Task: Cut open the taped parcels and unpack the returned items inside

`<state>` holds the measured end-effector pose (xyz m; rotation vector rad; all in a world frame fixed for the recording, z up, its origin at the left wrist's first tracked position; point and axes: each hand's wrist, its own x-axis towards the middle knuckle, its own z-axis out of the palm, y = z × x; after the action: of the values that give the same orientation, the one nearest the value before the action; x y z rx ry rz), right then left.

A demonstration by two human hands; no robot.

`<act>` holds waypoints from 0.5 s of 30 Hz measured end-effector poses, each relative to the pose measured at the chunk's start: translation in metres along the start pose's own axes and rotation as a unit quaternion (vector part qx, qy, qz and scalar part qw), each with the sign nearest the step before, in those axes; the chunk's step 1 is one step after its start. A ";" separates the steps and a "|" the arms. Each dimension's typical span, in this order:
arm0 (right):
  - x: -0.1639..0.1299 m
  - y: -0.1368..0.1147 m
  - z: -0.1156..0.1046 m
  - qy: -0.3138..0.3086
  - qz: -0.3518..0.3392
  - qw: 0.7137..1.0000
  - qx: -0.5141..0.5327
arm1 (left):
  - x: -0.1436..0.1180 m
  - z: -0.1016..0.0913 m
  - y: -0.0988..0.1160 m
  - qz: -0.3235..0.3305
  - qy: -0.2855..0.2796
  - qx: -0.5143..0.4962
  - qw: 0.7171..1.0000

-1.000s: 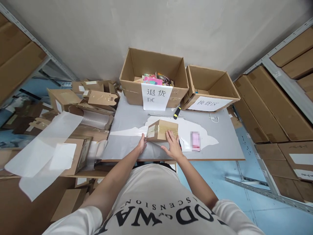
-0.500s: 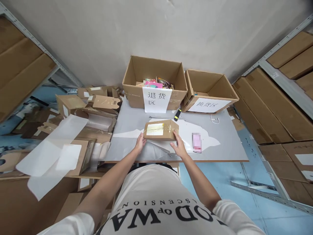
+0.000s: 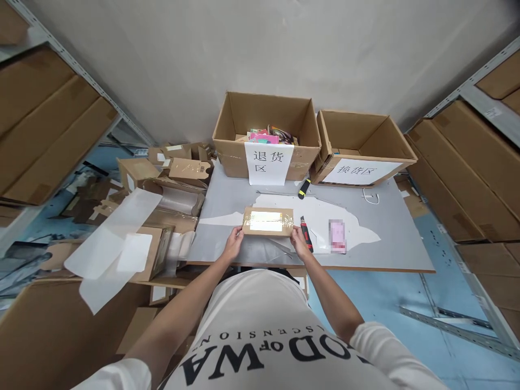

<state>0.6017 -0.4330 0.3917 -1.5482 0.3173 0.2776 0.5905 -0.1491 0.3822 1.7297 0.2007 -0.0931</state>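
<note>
The small cardboard parcel [image 3: 267,221] sits between the two hands, its broad taped face with a pale label turned up toward the camera, lifted or tipped just above the near edge of the tabletop [image 3: 227,200]. It looks light and stiff, a shallow box that two hands carry without strain; the clear tape across its face is glossy and would probably be slick, so the bare cardboard at the short ends is the better place to take hold. That is where it is held now: the left hand [image 3: 233,244] grasps the left end with fingers curled round the lower corner, and the right hand [image 3: 299,242] grasps the right end likewise. Just to the right of the right hand lies a red-and-black utility knife [image 3: 306,234], and beyond that a small pink item [image 3: 337,236], blurred. Past the hands, at the far edge, stand a large open carton with a paper sign [image 3: 266,135] holding colourful packets, and a second open carton [image 3: 363,146] to its right; a yellow-and-black tool [image 3: 304,188] lies between them. Loose boxes and plastic sheets are heaped left of the left hand. A second ago the parcel lay flat with the right hand pressed on top; since then it has been turned label-up and the knife, then hidden, has come into sight.
</note>
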 end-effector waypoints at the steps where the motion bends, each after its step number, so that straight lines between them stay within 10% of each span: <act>1: 0.001 0.001 0.000 0.003 0.007 1.000 0.006 | 0.000 0.001 -0.001 0.002 -0.004 -0.001 1.000; 15: 0.002 0.042 -0.007 -0.029 -0.061 0.996 0.057 | 0.008 0.003 -0.034 -0.032 -0.041 -0.065 0.997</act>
<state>0.5874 -0.4396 0.3521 -1.4384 0.1887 0.2053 0.5924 -0.1459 0.3468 1.5877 0.1972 -0.1939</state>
